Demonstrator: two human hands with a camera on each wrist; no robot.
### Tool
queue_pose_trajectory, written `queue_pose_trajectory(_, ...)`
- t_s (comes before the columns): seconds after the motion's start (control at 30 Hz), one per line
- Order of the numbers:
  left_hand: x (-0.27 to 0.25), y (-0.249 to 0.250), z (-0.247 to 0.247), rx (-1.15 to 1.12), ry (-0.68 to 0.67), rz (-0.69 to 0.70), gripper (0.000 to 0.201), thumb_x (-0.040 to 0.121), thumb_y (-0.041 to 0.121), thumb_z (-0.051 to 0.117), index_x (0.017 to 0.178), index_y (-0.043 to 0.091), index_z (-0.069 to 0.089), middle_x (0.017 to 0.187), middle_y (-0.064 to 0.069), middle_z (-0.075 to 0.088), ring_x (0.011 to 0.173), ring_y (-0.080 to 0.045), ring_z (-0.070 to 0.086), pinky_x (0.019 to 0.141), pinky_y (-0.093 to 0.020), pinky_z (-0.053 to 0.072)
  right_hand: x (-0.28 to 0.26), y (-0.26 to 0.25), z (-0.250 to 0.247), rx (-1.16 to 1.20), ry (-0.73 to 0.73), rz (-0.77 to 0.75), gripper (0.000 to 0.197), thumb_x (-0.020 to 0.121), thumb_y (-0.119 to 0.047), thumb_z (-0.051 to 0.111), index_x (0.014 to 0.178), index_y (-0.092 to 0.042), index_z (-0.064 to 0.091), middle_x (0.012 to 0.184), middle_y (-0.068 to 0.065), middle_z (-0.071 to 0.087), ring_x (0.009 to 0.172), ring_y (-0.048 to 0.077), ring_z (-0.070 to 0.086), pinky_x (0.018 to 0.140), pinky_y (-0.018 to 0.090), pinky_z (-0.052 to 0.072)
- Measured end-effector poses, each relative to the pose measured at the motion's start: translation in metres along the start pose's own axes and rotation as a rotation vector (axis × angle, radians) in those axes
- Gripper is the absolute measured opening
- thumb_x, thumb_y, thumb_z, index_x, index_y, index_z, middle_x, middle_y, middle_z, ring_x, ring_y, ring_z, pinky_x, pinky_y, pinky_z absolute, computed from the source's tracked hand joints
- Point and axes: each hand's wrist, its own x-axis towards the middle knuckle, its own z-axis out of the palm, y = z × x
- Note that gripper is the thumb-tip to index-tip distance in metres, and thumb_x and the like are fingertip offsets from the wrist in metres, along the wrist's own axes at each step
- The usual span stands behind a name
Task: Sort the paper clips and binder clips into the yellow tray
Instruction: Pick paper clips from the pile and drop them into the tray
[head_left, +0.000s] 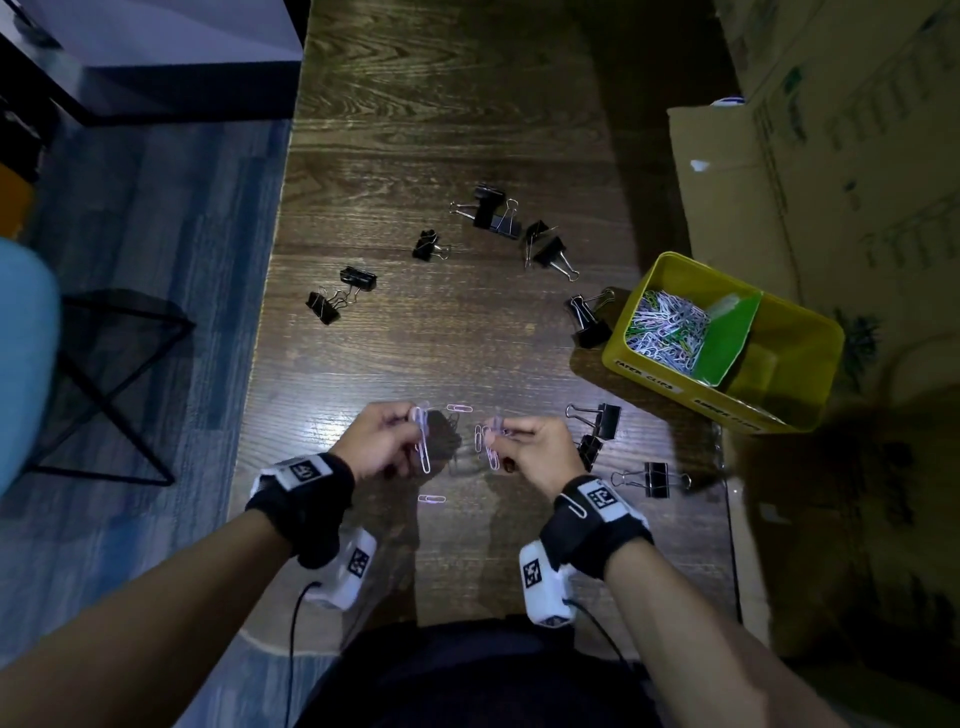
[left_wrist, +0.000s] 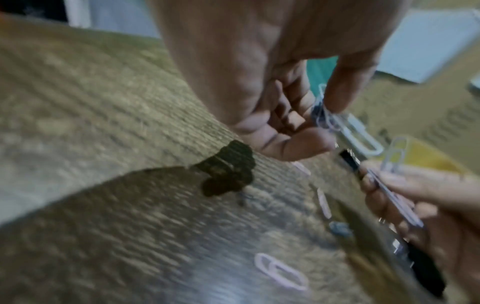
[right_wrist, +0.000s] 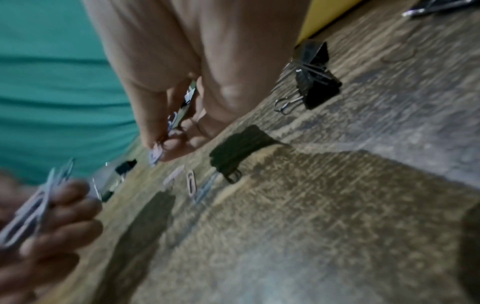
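Both hands hover low over the near part of the dark wooden tabletop (head_left: 415, 156), close to each other; the left hand (head_left: 382, 441) pinches a small bunch of pale paper clips (head_left: 422, 439) between thumb and curled fingers (left_wrist: 337, 96), and the right hand (head_left: 535, 449) likewise has its fingers curled round a few pale clips (head_left: 492, 441) of its own — the wrist views, though blurred, show metal loops sticking out past the fingertips of each.

A few loose paper clips lie flat on the tabletop near the hands: one just beyond them (head_left: 460, 409), one between them (head_left: 478, 437), and a pink one nearer the body (head_left: 431, 499); another clip is hooked on the right wrist strap (head_left: 574, 506).

Black binder clips are scattered in a rough arc across the wood: a pair at the left (head_left: 340, 293), a single one farther in (head_left: 428, 245), a cluster at the far middle (head_left: 493, 213), two more beside it (head_left: 548, 249), one touching or just beside the tray's near-left corner (head_left: 589, 317), and three to the right of the right hand (head_left: 605, 418).

The yellow tray (head_left: 660, 366) sits at the right edge of the tabletop; a green divider (head_left: 727, 335) splits it; the left compartment holds a heap of mixed-colour paper clips (head_left: 665, 330); the right one shows only yellow floor.

Cardboard boxes (head_left: 727, 182) stand behind the tray.
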Motion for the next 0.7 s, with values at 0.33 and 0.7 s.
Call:
queue_pose_trajectory(0.33, -0.008, 0.014, 0.019, -0.676, -0.215, -0.06, 0.018, 0.055, 0.017, 0.029, 0.052, 0.008, 0.045, 0.053, -0.008, 0.037, 0.044, -0.016, 0.03, 0.038, -0.017, 0.02, 0.0, -0.023, -0.004, 0.625, -0.2, 0.229, 0.025, 0.089, 0.002, 0.032, 0.079, -0.006, 0.054, 0.065, 0.003, 0.04, 0.054, 0.01, 0.036, 0.045, 0.019, 0.03)
queue_pose_trajectory(0.7, -0.003, 0.012, 0.012, -0.422, -0.208, -0.055, 0.043, 0.092, 0.039, 0.046, 0.06, 0.011, 0.045, 0.05, -0.006, 0.04, 0.04, -0.017, 0.035, 0.038, -0.021, 0.029, -0.002, -0.026, -0.012, 0.587, -0.258, 0.207, 0.032, 0.082, -0.035, 0.065, 0.069, -0.018, 0.041, 0.055, -0.004, 0.041, 0.042, 0.007, 0.032, 0.034, 0.017, 0.019)
